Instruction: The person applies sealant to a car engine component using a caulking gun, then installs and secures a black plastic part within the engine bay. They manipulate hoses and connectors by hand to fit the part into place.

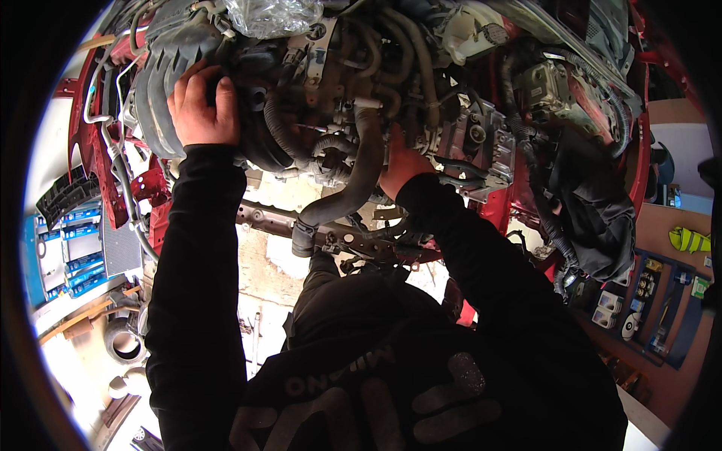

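Observation:
An engine fills the upper middle of the head view. My left hand [203, 109] lies on the ribbed dark plastic intake manifold [159, 94], fingers forward over its edge and thumb held apart. My right hand [406, 161] reaches in among the hoses, just right of the thick grey-brown radiator hose [367, 154]. One finger of it points forward; the others are hidden, so whatever they touch does not show. The thick hose bends toward me and its open end [303, 240] hangs over the front crossmember [274, 218].
Clear plastic film [274, 16] lies behind the engine. Corrugated wiring conduit [524, 143] and black cloth [594, 203] are at the right. Red bodywork [154, 188] flanks the bay. A tyre [125, 342] and blue boxes [83, 263] stand at left, a blue rack [662, 308] at right.

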{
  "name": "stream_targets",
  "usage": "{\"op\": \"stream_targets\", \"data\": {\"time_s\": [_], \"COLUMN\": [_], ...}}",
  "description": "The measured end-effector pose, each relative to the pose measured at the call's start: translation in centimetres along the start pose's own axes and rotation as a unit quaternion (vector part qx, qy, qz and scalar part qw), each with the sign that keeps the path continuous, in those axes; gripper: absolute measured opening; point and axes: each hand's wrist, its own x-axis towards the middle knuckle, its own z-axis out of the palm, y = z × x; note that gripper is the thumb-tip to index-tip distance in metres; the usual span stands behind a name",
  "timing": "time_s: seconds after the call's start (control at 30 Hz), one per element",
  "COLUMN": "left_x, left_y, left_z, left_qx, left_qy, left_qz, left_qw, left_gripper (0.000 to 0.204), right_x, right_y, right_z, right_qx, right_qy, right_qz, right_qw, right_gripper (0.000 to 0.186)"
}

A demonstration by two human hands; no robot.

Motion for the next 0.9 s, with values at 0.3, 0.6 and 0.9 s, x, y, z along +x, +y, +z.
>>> {"op": "stream_targets", "data": {"time_s": [0.3, 0.6, 0.9], "left_x": [0.0, 0.1, 0.1], "left_y": [-0.1, -0.3, 0.1], "left_z": [0.0, 0.2, 0.1], "left_qx": [-0.008, -0.014, -0.014], "left_qy": [0.002, 0.007, 0.01], "left_qz": [-0.012, -0.005, -0.011], "left_qw": [1.0, 1.0, 1.0], "left_gripper": [0.029, 0.03, 0.029], "right_x": [0.3, 2.5, 4.0], "right_y": [2.1, 5.5, 6.7], "right_z": [-0.2, -4.0, -4.8], "right_qx": [-0.079, -0.3, -0.374], "right_qy": [0.069, 0.103, 0.126], "right_qz": [-0.056, -0.282, -0.348], "right_qw": [0.993, 0.906, 0.85], "right_gripper": [0.087, 0.071, 0.065]}}
